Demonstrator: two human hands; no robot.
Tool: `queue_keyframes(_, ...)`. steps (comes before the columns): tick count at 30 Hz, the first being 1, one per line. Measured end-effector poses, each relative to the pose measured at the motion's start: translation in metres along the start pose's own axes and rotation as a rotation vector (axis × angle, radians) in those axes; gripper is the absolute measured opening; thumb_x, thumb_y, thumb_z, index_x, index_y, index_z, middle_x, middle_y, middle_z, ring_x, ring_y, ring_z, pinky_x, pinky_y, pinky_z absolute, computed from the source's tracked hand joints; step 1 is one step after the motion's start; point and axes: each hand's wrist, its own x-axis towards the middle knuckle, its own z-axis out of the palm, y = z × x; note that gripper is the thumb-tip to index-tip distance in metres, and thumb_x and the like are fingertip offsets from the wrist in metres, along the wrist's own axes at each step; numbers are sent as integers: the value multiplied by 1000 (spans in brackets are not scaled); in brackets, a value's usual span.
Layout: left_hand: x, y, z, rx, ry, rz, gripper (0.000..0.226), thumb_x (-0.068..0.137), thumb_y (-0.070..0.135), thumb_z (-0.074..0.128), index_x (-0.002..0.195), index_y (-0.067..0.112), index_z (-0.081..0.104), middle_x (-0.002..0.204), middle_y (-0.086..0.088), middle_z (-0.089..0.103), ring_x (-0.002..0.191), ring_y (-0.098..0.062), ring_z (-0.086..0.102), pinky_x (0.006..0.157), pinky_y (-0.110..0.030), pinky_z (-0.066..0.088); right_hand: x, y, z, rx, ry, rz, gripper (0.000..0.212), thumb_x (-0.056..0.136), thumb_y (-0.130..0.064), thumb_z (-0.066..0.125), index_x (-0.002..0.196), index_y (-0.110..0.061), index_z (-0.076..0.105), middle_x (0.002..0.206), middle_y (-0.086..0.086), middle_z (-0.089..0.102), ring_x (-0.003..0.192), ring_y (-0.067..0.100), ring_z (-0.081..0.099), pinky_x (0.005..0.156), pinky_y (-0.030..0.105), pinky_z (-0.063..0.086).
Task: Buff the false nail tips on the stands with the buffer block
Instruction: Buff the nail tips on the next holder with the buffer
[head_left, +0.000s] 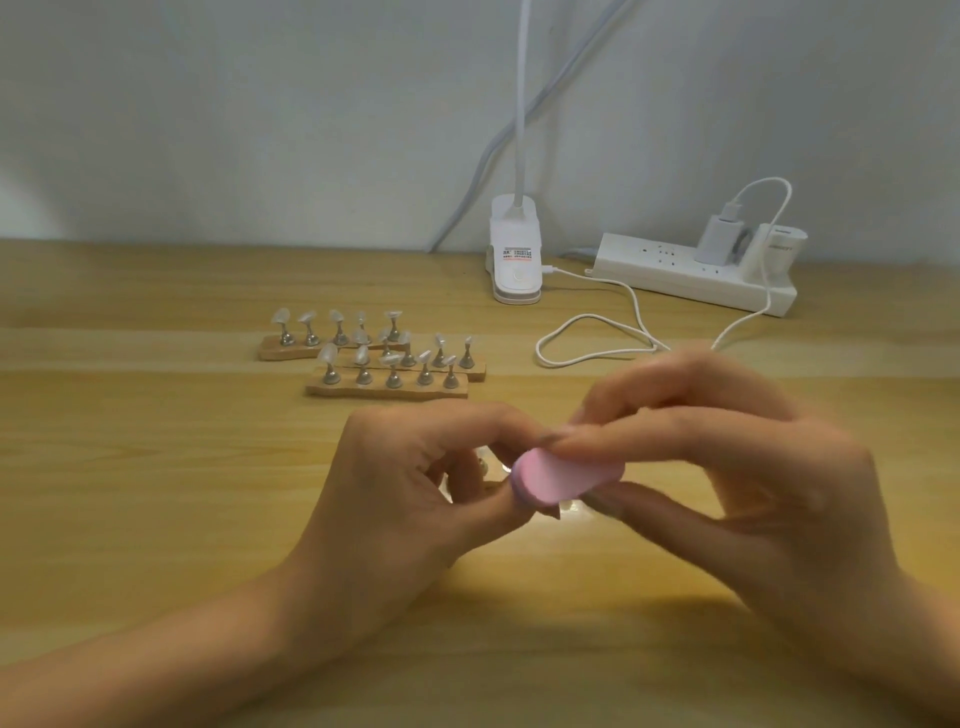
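Pinching the pink block (545, 478) between thumb below and fingers above, your right hand (753, 467) clamps it at the centre of the view, above the table (156, 467). The block's rounded end points toward your left hand (395, 483). That hand's thumb and forefinger curl in close to the block's end. Whether they grip anything cannot be told, because the block hides the spot and the hands are blurred. A small glint of metal shows between the left fingers.

Beyond your hands, well apart from them, three rows of stands (387, 389) lie side by side on the table, overlapping slightly. Each holds pale tips (328, 352) on short metal pegs, tilted at different angles.

Farther back and to the right, a white clip lamp (516, 260) sits near the wall. Just beside it is a white power strip (691, 270) with plugs in it. A white cable (597, 338) loops across the table between them.
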Motion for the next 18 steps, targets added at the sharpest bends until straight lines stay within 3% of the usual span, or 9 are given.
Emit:
queue_keyframes(4, 0, 1, -1, -66, 6, -11, 14, 85, 21, 68, 82, 34, 70, 69, 18, 69, 43, 5, 44, 47, -2, 31, 1, 3, -4, -15, 30, 28, 22, 87, -16, 71, 108, -18, 69, 105, 5, 66, 99, 24, 67, 80, 38, 54)
queue_keyframes(7, 0, 1, 0, -8, 0, -3, 8, 83, 24, 69, 81, 31, 72, 70, 15, 70, 44, 5, 45, 49, -2, 30, -1, 1, 1, -4, 3, -13, 20, 88, -18, 71, 108, -18, 71, 102, 0, 65, 94, 22, 68, 77, 31, 52)
queue_keyframes(11, 0, 0, -1, -58, -3, -20, 12, 84, 20, 68, 80, 31, 72, 68, 16, 69, 45, 4, 46, 49, -2, 32, -2, 4, -1, -10, 44, 22, 21, 86, -14, 72, 107, -15, 71, 104, 5, 65, 97, 24, 68, 79, 37, 54)
queue_keyframes(14, -1, 1, 0, 5, -11, 4, 9, 81, 21, 68, 77, 28, 72, 70, 15, 70, 49, 5, 47, 51, -2, 31, -1, 3, 2, 3, -2, -24, 21, 87, -14, 73, 108, -13, 71, 104, 3, 65, 92, 22, 68, 76, 31, 52)
queue_keyframes(18, -1, 0, -1, -54, -7, -23, 12, 83, 21, 69, 77, 31, 71, 69, 15, 69, 47, 4, 47, 50, -2, 32, 0, 4, -1, 13, 55, 20, 21, 86, -14, 73, 107, -15, 70, 103, 4, 65, 97, 20, 68, 79, 34, 53)
